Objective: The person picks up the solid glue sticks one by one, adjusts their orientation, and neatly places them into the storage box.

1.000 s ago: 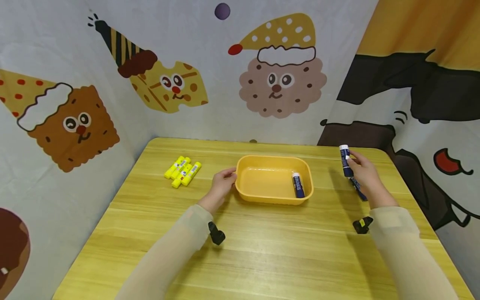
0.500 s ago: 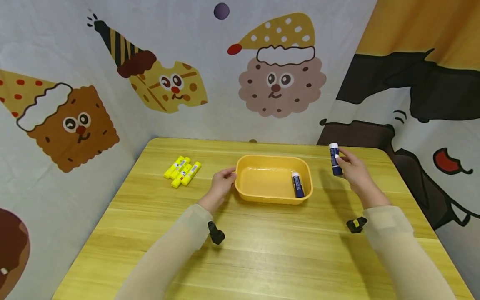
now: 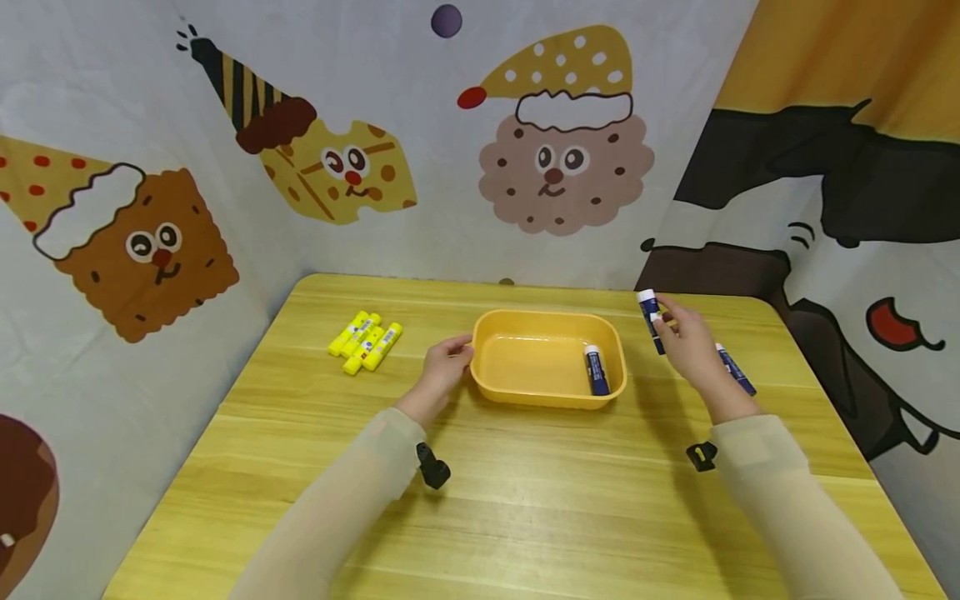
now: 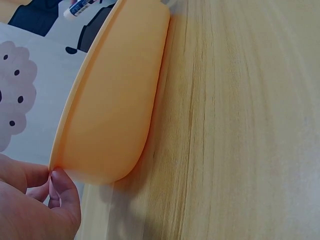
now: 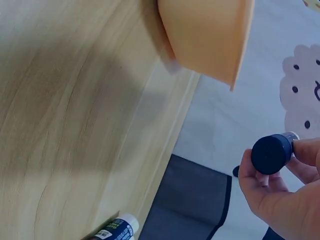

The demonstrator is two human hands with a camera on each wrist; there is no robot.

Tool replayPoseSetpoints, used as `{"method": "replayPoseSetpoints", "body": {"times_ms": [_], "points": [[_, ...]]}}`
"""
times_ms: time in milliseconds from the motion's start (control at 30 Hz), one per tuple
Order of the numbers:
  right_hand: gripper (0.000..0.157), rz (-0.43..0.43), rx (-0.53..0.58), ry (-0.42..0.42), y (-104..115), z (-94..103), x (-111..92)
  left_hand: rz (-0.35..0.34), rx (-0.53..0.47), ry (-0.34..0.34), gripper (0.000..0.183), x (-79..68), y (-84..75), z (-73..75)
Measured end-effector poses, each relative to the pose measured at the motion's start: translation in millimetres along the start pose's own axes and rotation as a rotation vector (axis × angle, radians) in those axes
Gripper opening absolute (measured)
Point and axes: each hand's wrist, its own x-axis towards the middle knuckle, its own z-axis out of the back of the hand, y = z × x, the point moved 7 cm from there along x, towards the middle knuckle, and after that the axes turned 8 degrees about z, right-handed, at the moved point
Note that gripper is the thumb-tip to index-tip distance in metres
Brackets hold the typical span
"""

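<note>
My left hand pinches the left rim of a yellow-orange plastic tray, thumb outside as the left wrist view shows. Inside the tray, at its right end, lies a dark blue glue stick with a white cap. My right hand holds a second blue glue stick above the table, right of the tray, white cap up and tilted left. Its dark round base faces the right wrist camera. Another blue glue stick lies on the table, partly hidden behind my right wrist.
Several yellow glue sticks lie side by side on the wooden table, left of the tray. A cloth with cartoon figures hangs behind the table's far edge.
My right hand has carried its glue stick left toward the tray, and the one lying on the table shows more beside my wrist. My left hand stays at the tray rim.
</note>
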Motion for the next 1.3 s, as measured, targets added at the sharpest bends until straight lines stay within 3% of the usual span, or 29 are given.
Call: {"method": "replayPoseSetpoints", "body": {"times_ms": [200,733,1300], "points": [[0.045,0.073,-0.092,-0.062,13.4,-5.2,-0.2,0.017,-0.011,0.001,0.033,-0.6,0.7,-0.7],[0.043,0.153,-0.27,-0.059,42.4,-28.6,0.0,0.023,-0.022,0.004,0.033,-1.3,0.7,-1.7],[0.043,0.194,-0.317,-0.036,54.8,-46.9,0.5,0.007,-0.017,-0.005,0.032,-0.4,0.6,0.1]]}}
